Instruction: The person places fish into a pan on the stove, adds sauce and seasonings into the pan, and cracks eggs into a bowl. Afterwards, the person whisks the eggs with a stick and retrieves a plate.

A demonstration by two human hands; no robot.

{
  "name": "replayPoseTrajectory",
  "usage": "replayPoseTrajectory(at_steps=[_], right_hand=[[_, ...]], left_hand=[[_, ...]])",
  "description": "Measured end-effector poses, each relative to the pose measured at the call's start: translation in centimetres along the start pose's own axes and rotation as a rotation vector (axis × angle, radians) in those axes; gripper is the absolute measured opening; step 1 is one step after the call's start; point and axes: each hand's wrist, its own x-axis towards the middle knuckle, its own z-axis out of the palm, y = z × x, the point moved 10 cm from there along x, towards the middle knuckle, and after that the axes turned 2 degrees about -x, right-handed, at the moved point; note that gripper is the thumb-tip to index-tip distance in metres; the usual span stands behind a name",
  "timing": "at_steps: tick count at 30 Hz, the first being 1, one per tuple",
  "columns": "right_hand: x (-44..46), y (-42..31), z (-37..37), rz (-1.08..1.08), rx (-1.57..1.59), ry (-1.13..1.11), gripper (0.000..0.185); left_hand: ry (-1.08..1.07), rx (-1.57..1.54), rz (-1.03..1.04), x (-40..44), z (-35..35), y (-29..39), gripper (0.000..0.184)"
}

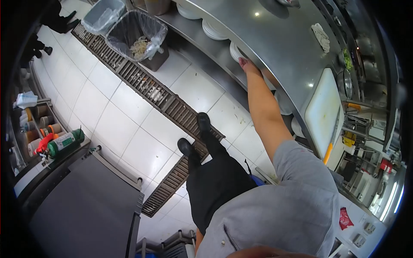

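My right arm stretches out to the shelf under the steel counter. There my right hand (246, 64) is at the near rim of a stack of white plates (235, 51), its fingers closed at the edge and partly hidden by the plates and the counter. Another stack of white plates (213, 31) sits farther along the same shelf, with more white dishes (188, 11) beyond it. Only a sliver of my left arm shows beside my grey shirt; my left hand is out of view.
Above the shelf runs the steel counter (275, 43), bearing a white cutting board (322, 112), an orange-handled knife (329, 152) and a crumpled cloth (320, 38). A lined bin (161, 41) holds food scraps. Floor grating (142, 84) crosses the tiles. Another person's legs (56, 19) stand far left.
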Motion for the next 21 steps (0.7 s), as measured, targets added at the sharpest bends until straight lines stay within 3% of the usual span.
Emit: replayPoseTrajectory(at_steps=[10, 11, 14, 17, 21], right_hand=[[1.3, 2.9, -4.6, -0.07, -0.036, 0.141, 0.041], [-7.0, -1.2, -1.7, -0.156, -0.226, 0.074, 0.045], [-14.8, 0.7, -4.6, -0.207, -0.337, 0.1, 0.054], [-24.4, 4.0, -7.7, 0.062, -0.463, 0.008, 0.05], [-34.9, 1.0, -9.9, 0.22, -0.535, -0.182, 0.052]], left_hand=[[0.058, 0.197, 0.23, 3.5, -1.7, 8.9, 0.031], [0.055, 0.228, 0.259, 4.1, -2.1, 10.2, 0.031], [0.05, 0.319, 0.347, 5.2, -2.7, 13.5, 0.031], [0.046, 0.402, 0.417, 5.4, -4.0, 16.7, 0.031], [0.055, 0.465, 0.487, 5.1, -5.1, 19.5, 0.031]])
